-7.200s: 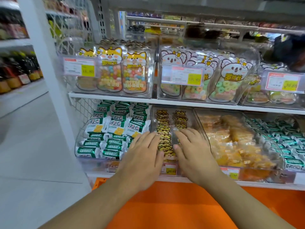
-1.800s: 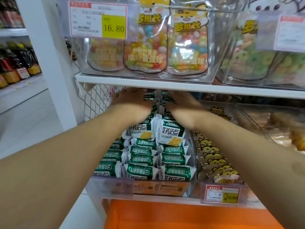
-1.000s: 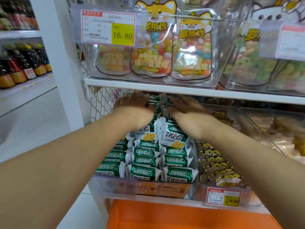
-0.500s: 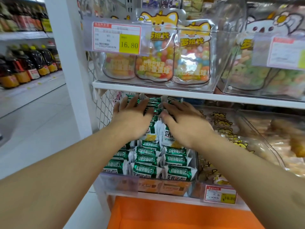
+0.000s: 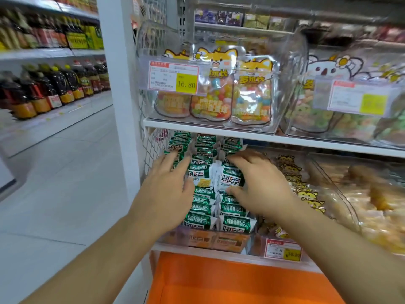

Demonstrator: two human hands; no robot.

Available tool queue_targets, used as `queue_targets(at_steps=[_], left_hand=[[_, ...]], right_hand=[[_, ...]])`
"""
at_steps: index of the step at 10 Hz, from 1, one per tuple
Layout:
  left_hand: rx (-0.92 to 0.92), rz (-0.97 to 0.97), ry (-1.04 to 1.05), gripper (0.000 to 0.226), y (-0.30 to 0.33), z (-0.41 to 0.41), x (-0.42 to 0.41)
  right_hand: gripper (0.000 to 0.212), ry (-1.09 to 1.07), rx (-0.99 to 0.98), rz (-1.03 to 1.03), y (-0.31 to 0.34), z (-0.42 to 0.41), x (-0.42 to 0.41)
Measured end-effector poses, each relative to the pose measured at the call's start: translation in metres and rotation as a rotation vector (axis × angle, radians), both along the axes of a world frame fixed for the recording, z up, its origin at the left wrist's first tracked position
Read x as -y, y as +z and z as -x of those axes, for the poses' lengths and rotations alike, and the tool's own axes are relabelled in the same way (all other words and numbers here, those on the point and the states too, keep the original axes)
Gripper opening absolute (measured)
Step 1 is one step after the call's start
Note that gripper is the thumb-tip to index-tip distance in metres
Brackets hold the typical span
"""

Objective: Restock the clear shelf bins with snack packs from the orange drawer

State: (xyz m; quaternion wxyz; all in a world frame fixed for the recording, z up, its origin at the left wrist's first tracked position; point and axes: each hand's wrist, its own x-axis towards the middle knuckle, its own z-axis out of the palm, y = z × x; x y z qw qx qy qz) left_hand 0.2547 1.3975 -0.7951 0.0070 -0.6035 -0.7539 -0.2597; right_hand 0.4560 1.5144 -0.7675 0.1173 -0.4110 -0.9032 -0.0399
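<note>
Green snack packs (image 5: 201, 220) fill a clear bin (image 5: 197, 239) at the left end of the lower shelf, stacked in rows. My left hand (image 5: 166, 194) rests on the left rows with fingers straight and spread. My right hand (image 5: 263, 187) sits on the right rows, its fingers and thumb curled round an upright green pack (image 5: 232, 177). The orange drawer (image 5: 219, 281) stands open below the shelf; its contents are out of view.
A bin of tiger-print packs (image 5: 293, 172) and one of yellow pastries (image 5: 372, 205) lie to the right. Candy bags (image 5: 219, 95) fill the bins on the upper shelf (image 5: 306, 141) just overhead. A white post (image 5: 118, 106) and wire mesh (image 5: 153, 150) bound the left.
Both hands have drawn back from the rear of the bin toward its middle. My right hand's fingers, flat before, now curl round a pack. The view has pulled back.
</note>
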Motion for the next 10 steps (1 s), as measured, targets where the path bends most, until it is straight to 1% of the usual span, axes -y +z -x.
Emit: queue_targets(at_steps=[1, 2, 3, 4, 5, 7, 8, 10], left_hand=[[-0.009, 0.053, -0.04, 0.059, -0.005, -0.002, 0.005], [0.009, 0.173, -0.043, 0.062, -0.011, -0.001, 0.005], [-0.055, 0.234, -0.045, 0.064, -0.015, 0.0, 0.004], [-0.09, 0.251, -0.027, 0.064, -0.014, -0.001, 0.005], [-0.087, 0.249, -0.019, 0.065, -0.013, -0.001, 0.005], [-0.016, 0.155, -0.015, 0.064, -0.003, -0.008, 0.011], [0.013, 0.114, -0.044, 0.063, 0.002, -0.018, 0.021], [0.083, 0.014, -0.145, 0.059, 0.019, -0.058, 0.068]], right_hand=[[0.075, 0.019, 0.099, -0.084, -0.006, 0.002, 0.006], [0.075, 0.003, 0.132, -0.086, -0.016, 0.004, 0.008], [0.075, 0.001, 0.132, -0.074, -0.019, 0.005, 0.008], [0.075, 0.006, 0.123, -0.059, -0.02, 0.006, 0.007], [0.076, 0.007, 0.107, -0.032, -0.02, 0.006, 0.007], [0.071, 0.026, 0.011, 0.028, -0.014, -0.004, 0.017], [0.065, 0.019, -0.024, 0.071, -0.007, -0.017, 0.033], [0.063, 0.041, -0.162, 0.099, 0.004, -0.065, 0.08]])
